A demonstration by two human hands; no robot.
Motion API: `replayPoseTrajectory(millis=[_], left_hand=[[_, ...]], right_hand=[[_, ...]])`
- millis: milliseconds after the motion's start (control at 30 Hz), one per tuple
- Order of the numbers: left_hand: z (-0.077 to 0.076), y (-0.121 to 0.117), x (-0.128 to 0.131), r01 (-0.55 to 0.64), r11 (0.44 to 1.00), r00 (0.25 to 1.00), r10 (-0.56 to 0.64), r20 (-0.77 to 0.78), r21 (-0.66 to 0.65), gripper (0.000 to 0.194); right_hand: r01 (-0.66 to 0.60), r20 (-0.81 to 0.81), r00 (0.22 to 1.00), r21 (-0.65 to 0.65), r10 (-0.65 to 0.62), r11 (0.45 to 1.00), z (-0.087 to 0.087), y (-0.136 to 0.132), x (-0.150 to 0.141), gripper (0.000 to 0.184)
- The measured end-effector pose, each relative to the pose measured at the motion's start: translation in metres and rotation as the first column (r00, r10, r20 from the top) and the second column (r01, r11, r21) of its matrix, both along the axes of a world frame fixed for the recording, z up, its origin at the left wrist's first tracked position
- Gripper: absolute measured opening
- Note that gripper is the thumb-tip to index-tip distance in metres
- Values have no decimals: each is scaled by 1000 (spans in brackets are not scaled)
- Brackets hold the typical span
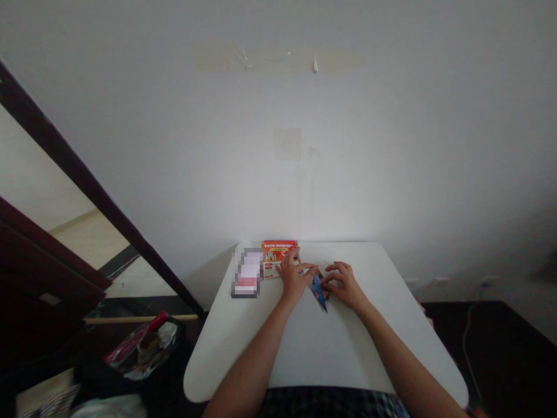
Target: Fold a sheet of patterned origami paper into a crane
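A small piece of folded blue paper (319, 293) with a printed pattern lies on the white table between my hands, its narrow point towards me. My left hand (295, 277) pinches its upper tip between thumb and index finger, while the other fingers reach over a leaflet. At the paper's right edge, my right hand (347, 285) has thumb and fingertips closed on it. The red and white printed leaflet (272, 268) lies flat just left of the paper, partly covered by my left hand.
A phone (247, 273) with a blurred screen lies at the table's left side. The white table (326, 354) stands against a wall (391, 145). On the floor to the left sits a dark bag (174, 348) with assorted items, near a dark-framed mirror (108, 209).
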State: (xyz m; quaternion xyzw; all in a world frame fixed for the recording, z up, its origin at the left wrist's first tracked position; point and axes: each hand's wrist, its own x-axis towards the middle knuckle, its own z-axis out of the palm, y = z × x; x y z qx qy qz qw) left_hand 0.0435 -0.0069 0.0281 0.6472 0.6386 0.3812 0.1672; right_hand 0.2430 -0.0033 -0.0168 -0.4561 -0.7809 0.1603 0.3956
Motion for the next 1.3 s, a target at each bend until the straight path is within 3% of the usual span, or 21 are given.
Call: replayPoseTrajectory(millis=[67, 267, 467, 733, 933, 1167, 1300], left_hand=[[-4, 1, -2, 11, 999, 999, -10, -46, 30, 21], [-8, -1, -5, 136, 990, 976, -138, -167, -26, 21], [-8, -1, -6, 172, 983, 956, -183, -230, -67, 10], [-9, 0, -18, 273, 958, 904, -285, -317, -82, 8], [-8, -4, -16, 271, 960, 898, -277, -342, -67, 28], [-9, -6, -5, 263, 963, 897, -267, -351, -61, 12], [-8, -7, -5, 274, 959, 894, -281, -349, -69, 19]], right_hand=[[58, -38, 998, 10, -58, 998, -3, 3, 1, 8], [189, -58, 981, 49, -186, 981, -9, 7, 4, 13], [153, 23, 988, 53, -155, 987, -10, 7, 8, 8], [-6, 164, 986, 27, 1, 1000, 3, 4, 24, 12], [-55, 229, 972, -24, 59, 998, 11, 0, 30, 15], [116, 208, 971, 28, -119, 993, -4, 6, 12, 21], [139, 233, 962, 30, -142, 990, -5, 5, 8, 16]])
